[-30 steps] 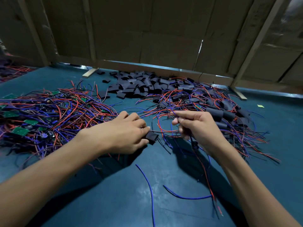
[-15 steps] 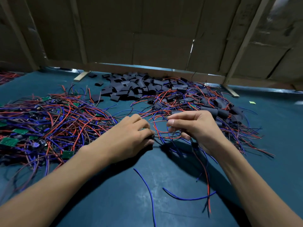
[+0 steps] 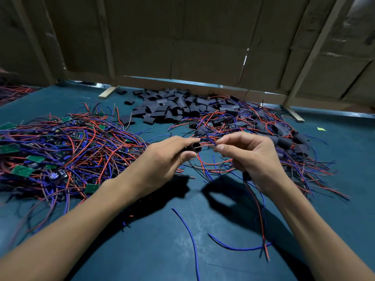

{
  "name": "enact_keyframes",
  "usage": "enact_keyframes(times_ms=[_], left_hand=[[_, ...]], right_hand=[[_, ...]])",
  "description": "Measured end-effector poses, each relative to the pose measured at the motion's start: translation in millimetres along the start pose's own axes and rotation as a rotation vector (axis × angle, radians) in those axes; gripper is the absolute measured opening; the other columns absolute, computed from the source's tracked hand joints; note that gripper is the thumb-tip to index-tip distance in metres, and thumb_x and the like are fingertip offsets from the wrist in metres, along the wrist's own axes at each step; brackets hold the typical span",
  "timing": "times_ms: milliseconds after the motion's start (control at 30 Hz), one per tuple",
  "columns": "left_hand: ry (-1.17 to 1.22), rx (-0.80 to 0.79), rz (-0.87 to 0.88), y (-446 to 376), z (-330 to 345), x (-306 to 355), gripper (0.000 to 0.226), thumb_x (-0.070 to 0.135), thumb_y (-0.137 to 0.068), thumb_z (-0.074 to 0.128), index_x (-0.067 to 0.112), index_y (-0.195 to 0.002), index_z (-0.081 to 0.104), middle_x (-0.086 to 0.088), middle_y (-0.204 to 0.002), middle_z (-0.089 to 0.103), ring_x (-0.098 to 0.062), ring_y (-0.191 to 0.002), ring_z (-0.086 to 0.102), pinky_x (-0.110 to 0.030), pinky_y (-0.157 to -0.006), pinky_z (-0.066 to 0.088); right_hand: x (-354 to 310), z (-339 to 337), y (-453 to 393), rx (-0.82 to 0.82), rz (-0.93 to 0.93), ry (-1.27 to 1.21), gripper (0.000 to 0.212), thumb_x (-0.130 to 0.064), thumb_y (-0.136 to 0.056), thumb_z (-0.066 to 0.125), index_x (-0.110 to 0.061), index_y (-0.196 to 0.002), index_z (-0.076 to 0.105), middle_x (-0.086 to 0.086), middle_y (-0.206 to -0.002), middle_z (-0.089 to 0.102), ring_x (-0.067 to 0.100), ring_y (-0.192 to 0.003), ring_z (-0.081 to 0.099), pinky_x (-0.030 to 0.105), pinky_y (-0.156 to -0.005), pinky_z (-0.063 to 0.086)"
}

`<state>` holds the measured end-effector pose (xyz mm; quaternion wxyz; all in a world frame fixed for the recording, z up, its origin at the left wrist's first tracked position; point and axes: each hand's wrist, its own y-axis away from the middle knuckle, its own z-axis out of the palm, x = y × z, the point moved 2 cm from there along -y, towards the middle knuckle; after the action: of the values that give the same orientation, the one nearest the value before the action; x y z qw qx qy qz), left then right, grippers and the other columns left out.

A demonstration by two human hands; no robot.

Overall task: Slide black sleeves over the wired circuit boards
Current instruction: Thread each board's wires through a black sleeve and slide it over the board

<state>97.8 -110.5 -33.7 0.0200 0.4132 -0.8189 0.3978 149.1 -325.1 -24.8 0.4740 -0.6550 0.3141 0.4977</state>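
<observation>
My left hand (image 3: 164,161) pinches a short black sleeve (image 3: 195,147) between thumb and forefinger, its open mouth turned toward the right. My right hand (image 3: 251,157) pinches the ends of red and blue wires (image 3: 211,143) just to the right of that mouth. More of those wires (image 3: 257,211) hang from under the right palm down to the blue table; the board on them is hidden by the hand. Both hands are lifted a little above the table.
A tangle of wired green circuit boards (image 3: 60,151) covers the left of the blue table (image 3: 158,246). Loose black sleeves (image 3: 170,108) are heaped at the back, sleeved boards with wires (image 3: 284,138) lie to the right. Two loose blue wires (image 3: 190,236) lie in front. Cardboard wall (image 3: 182,41) behind.
Both hands rose off the table. The left hand turned the sleeve so its mouth shows, and the right hand brought the wire ends up to it.
</observation>
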Motion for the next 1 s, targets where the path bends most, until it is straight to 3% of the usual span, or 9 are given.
enact_keyframes(times_ms=[67,133,200,267,333,567,800,900,1000], left_hand=[[-0.002,0.024,0.029,0.0,-0.5,1.7,0.039,0.02,-0.1,0.054,0.0,-0.133,0.06,-0.01,-0.11,0.068,-0.013,-0.099,0.062,-0.013,-0.093,0.043],[-0.012,0.042,0.046,-0.2,-1.5,2.7,0.037,0.016,-0.1,0.056,-0.001,-0.133,0.059,-0.01,-0.11,0.068,-0.014,-0.099,0.063,-0.016,-0.093,0.045],[-0.052,0.043,0.076,0.1,-1.3,3.1,0.037,0.012,-0.099,0.057,-0.003,-0.133,0.059,-0.013,-0.112,0.069,-0.019,-0.1,0.065,-0.021,-0.093,0.048],[-0.094,0.035,0.098,0.5,-0.9,3.1,0.037,0.011,-0.099,0.057,-0.006,-0.131,0.059,-0.016,-0.113,0.069,-0.026,-0.102,0.066,-0.028,-0.094,0.05],[-0.105,0.03,0.096,0.9,-0.9,3.9,0.038,0.013,-0.099,0.057,-0.007,-0.131,0.06,-0.017,-0.114,0.069,-0.029,-0.103,0.067,-0.034,-0.094,0.051],[-0.21,0.014,0.163,1.2,-2.1,3.1,0.037,0.016,-0.097,0.061,-0.007,-0.127,0.062,-0.016,-0.118,0.069,-0.032,-0.104,0.067,-0.042,-0.092,0.053],[-0.259,-0.004,0.187,2.0,-4.3,-1.3,0.038,0.016,-0.097,0.062,-0.007,-0.128,0.062,-0.017,-0.118,0.068,-0.034,-0.101,0.066,-0.043,-0.089,0.053],[-0.342,0.006,0.241,1.0,-4.7,3.5,0.033,0.017,-0.098,0.063,-0.005,-0.123,0.066,-0.015,-0.113,0.071,-0.034,-0.094,0.067,-0.045,-0.082,0.054],[-0.44,0.018,0.296,-0.7,-3.8,8.3,0.027,0.02,-0.1,0.062,0.0,-0.115,0.072,-0.008,-0.102,0.074,-0.031,-0.086,0.069,-0.043,-0.069,0.052]], right_hand=[[0.0,2.0,1.5,-0.017,-0.046,0.055,0.014,-0.002,-0.082,0.079,-0.016,-0.082,0.08,0.007,-0.075,0.073,0.005,-0.059,0.057,0.013,-0.057,0.044],[0.1,3.6,2.7,-0.011,-0.091,0.189,0.017,-0.001,-0.083,0.079,-0.018,-0.081,0.079,0.011,-0.079,0.074,0.012,-0.071,0.061,0.025,-0.068,0.048],[0.7,5.7,4.5,0.0,-0.129,0.305,0.017,-0.003,-0.084,0.078,-0.019,-0.081,0.077,0.002,-0.075,0.072,0.011,-0.069,0.059,0.026,-0.067,0.046],[-0.4,8.3,6.9,0.02,-0.175,0.418,0.012,-0.01,-0.081,0.075,-0.022,-0.081,0.075,-0.011,-0.072,0.069,0.002,-0.064,0.055,0.018,-0.065,0.041],[-2.5,10.1,8.8,0.063,-0.244,0.55,0.008,-0.014,-0.076,0.072,-0.021,-0.08,0.073,-0.014,-0.072,0.066,0.003,-0.062,0.053,0.015,-0.063,0.038],[-8.7,12.3,11.0,0.138,-0.309,0.723,0.006,-0.02,-0.07,0.068,-0.021,-0.076,0.068,-0.012,-0.071,0.064,0.006,-0.067,0.055,0.024,-0.065,0.042],[-10.6,11.7,10.9,0.177,-0.316,0.701,0.005,-0.016,-0.072,0.069,-0.017,-0.077,0.069,-0.012,-0.072,0.065,0.004,-0.066,0.056,0.02,-0.065,0.042],[-12.1,16.4,12.4,0.133,-0.4,0.763,0.007,-0.015,-0.075,0.07,-0.015,-0.08,0.073,-0.008,-0.076,0.068,0.015,-0.07,0.059,0.029,-0.067,0.047],[-9.7,25.1,13.9,0.044,-0.486,0.785,0.007,-0.009,-0.079,0.075,-0.011,-0.086,0.077,-0.004,-0.081,0.071,0.019,-0.072,0.059,0.026,-0.07,0.047]])
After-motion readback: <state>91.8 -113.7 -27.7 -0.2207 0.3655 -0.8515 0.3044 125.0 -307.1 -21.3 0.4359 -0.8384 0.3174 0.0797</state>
